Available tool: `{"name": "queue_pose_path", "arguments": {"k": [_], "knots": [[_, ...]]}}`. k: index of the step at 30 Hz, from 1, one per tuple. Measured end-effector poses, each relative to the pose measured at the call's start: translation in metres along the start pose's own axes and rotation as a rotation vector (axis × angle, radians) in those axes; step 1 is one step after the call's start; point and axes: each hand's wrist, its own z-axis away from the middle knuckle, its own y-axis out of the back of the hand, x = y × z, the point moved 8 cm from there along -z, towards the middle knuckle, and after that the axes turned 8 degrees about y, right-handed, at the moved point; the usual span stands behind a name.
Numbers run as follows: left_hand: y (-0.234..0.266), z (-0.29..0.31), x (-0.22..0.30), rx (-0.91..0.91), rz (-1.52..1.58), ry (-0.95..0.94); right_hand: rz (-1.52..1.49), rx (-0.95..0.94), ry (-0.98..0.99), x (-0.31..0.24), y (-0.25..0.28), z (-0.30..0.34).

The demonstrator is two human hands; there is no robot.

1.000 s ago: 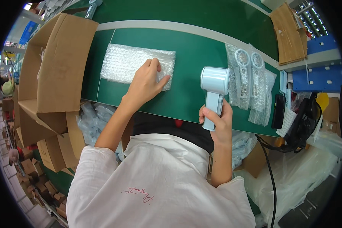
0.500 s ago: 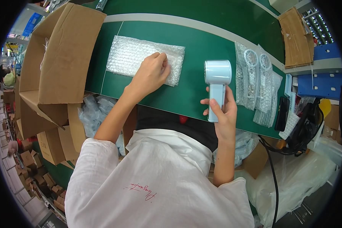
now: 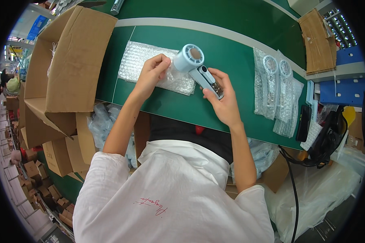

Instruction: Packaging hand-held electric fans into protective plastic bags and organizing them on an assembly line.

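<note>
My right hand [image 3: 224, 95] grips the handle of a light-blue handheld fan [image 3: 186, 59], tilted with its round head up and to the left. The handle's face shows a dark oval and a patterned panel. Beneath the fan's head, a stack of flat clear bubble-wrap bags [image 3: 136, 60] lies on the green table. My left hand [image 3: 152, 75] is closed in a pinch on the raised edge of the top bag, just left of the fan head. Whether the fan touches the bag is hard to tell.
Several bubble-wrap bags with fans inside [image 3: 270, 87] lie on the table's right, beside a black flat object [image 3: 303, 122]. An open cardboard box [image 3: 79, 60] stands at the left edge. Plastic bags [image 3: 103, 125] hang below the table's front; a black cable [image 3: 293, 182] runs down at right.
My right hand has carried the fan left and up, turning it so its head is over the bags. My left hand has shifted slightly left, lifting the bag's edge.
</note>
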Motion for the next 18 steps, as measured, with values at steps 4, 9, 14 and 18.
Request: {"name": "queue_pose_path", "arguments": {"k": [4,9,14,18], "knots": [[0.007,-0.002,-0.008,0.002,0.266,0.113,0.188,-0.092,0.054,0.0,0.002,-0.006],[0.01,-0.003,-0.012,0.023,0.369,0.126,0.326,-0.145,0.079,-0.008,-0.006,-0.003],[0.006,0.001,0.003,0.044,0.253,0.006,0.473,-0.122,0.294,-0.025,-0.014,0.006],[-0.01,0.02,0.049,0.16,-0.159,-0.335,0.56,-0.124,0.241,-0.041,-0.016,0.008]]}}
